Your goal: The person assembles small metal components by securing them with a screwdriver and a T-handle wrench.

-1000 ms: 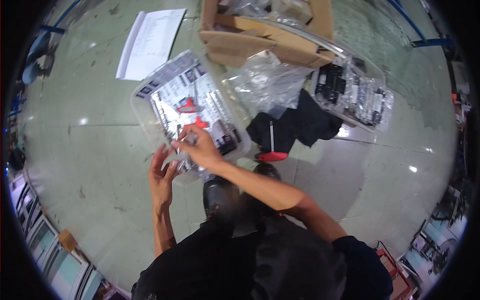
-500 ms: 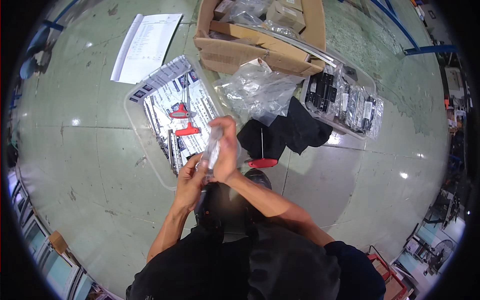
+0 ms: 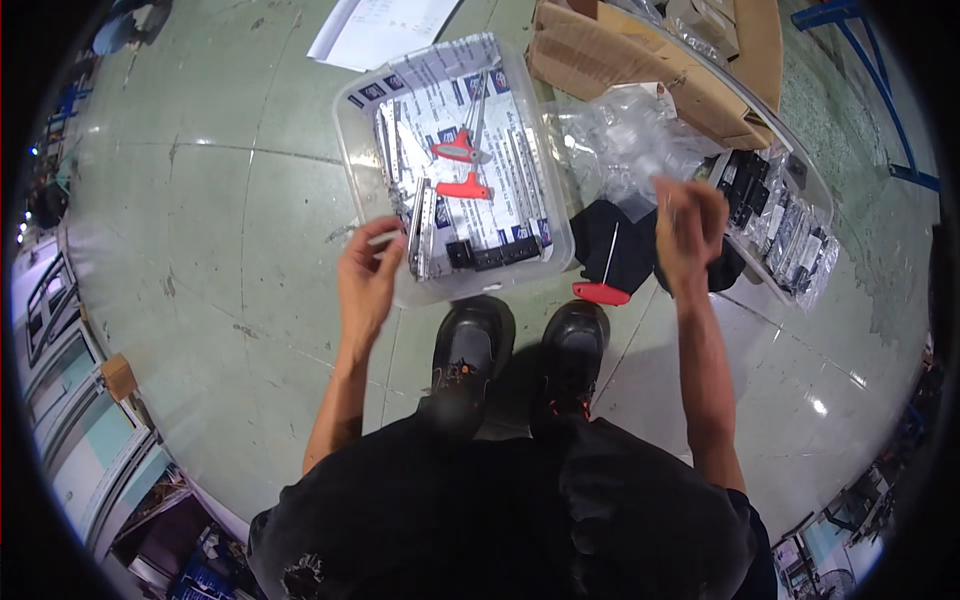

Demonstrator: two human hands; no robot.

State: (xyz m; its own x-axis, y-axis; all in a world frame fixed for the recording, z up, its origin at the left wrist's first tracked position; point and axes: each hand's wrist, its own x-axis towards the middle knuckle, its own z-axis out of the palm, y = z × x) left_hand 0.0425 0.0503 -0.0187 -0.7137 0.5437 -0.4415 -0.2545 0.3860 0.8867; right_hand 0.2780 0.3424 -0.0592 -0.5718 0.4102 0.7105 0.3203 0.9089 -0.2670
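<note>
Clear plastic bin [image 3: 352, 140], upper centre, holds metal strips and red-handled tools [image 3: 462, 168]. Left hand [image 3: 366, 280] at bin's lower-left edge pinches a small pale part; right hand [image 3: 690, 228], mid-right over the clear bags [image 3: 625, 150], fingers curled, contents can't tell. Best keep grip firm, work over bin.

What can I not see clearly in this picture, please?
- Head view: the right hand is motion-blurred; whether it holds anything is unclear.
- The small pale piece at the left hand is too small to identify.
- The cardboard box is cut off by the top edge.
- The clear bags hide their contents with glare.
</note>
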